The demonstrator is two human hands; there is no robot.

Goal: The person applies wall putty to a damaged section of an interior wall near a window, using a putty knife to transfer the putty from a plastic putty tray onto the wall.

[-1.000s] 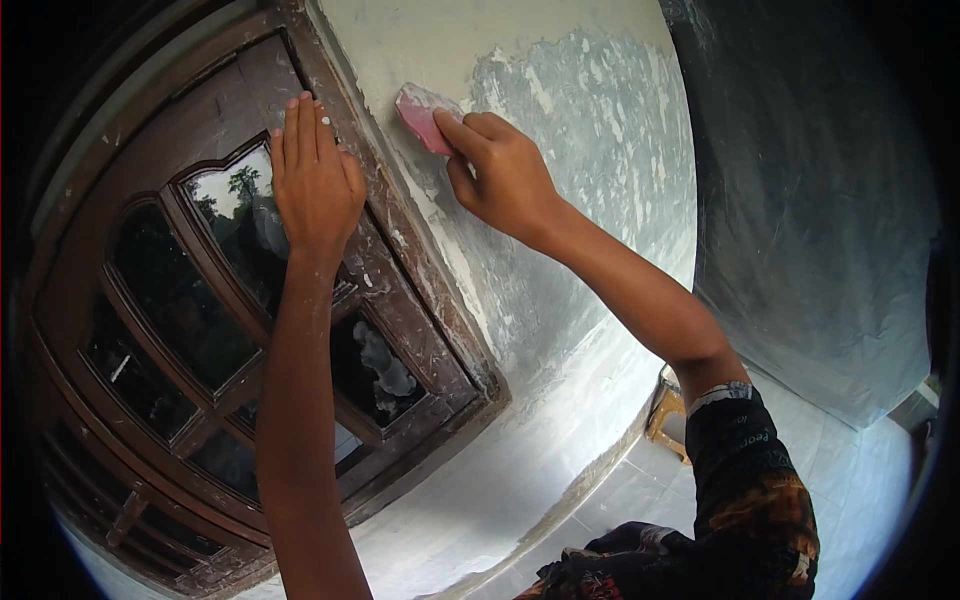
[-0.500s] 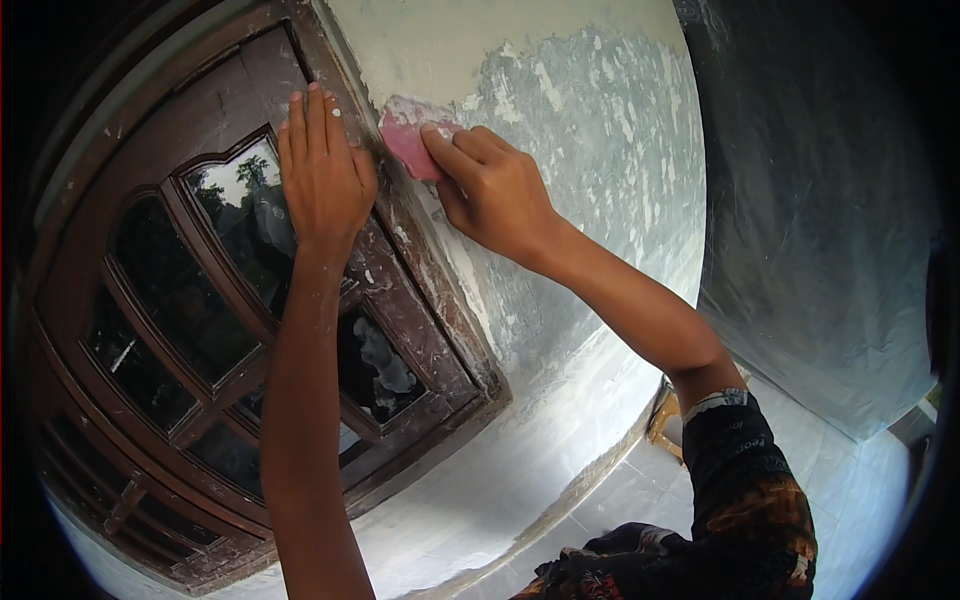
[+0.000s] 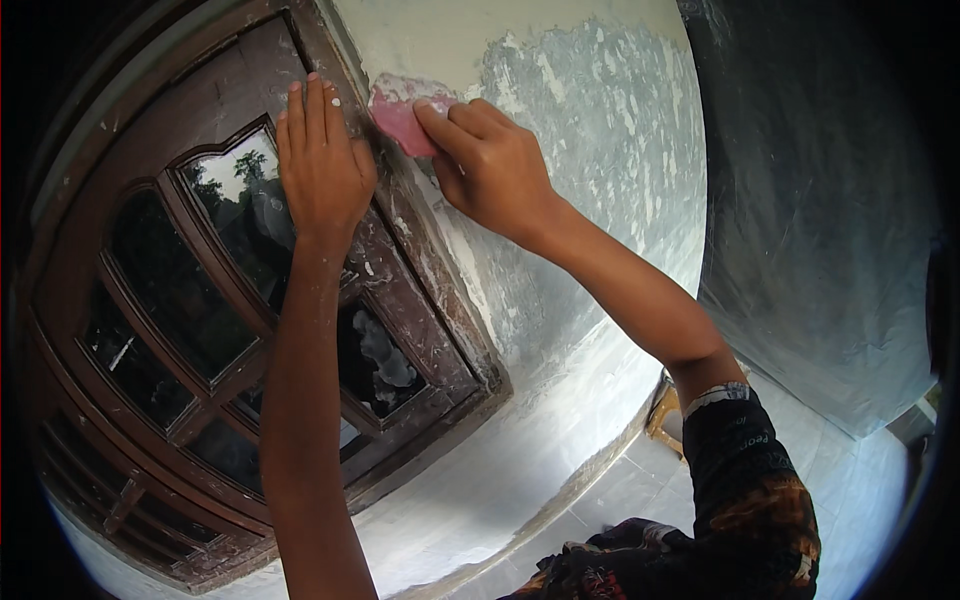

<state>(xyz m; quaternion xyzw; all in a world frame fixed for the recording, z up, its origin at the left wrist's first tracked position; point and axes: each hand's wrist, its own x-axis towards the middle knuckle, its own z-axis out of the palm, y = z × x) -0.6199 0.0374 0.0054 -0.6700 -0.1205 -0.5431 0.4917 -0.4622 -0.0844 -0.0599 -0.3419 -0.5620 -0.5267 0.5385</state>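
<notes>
My right hand (image 3: pixel 492 165) pinches a flat pink scraper (image 3: pixel 402 122) between thumb and fingers. Whitish residue coats the scraper's upper edge, which lies against the wall (image 3: pixel 590 120) right beside the brown window frame (image 3: pixel 440 270). Around it the wall is part cream paint, part grey with peeling white flecks. My left hand (image 3: pixel 325 170) lies flat on the dark brown wooden window (image 3: pixel 240 85), fingers stretched upward and holding nothing. Pale specks and smears mark the wood near both hands.
Several glass panes (image 3: pixel 228 190) in the window reflect trees and sky. A dark translucent plastic sheet (image 3: pixel 810 220) hangs at the right. Below the wall is a pale tiled floor (image 3: pixel 640 480), with a yellowish wooden piece (image 3: pixel 664 420) standing at the wall's base.
My right hand and the pink scraper have shifted slightly up and left along the window frame's edge. The left hand stays pressed on the window, nearly unmoved.
</notes>
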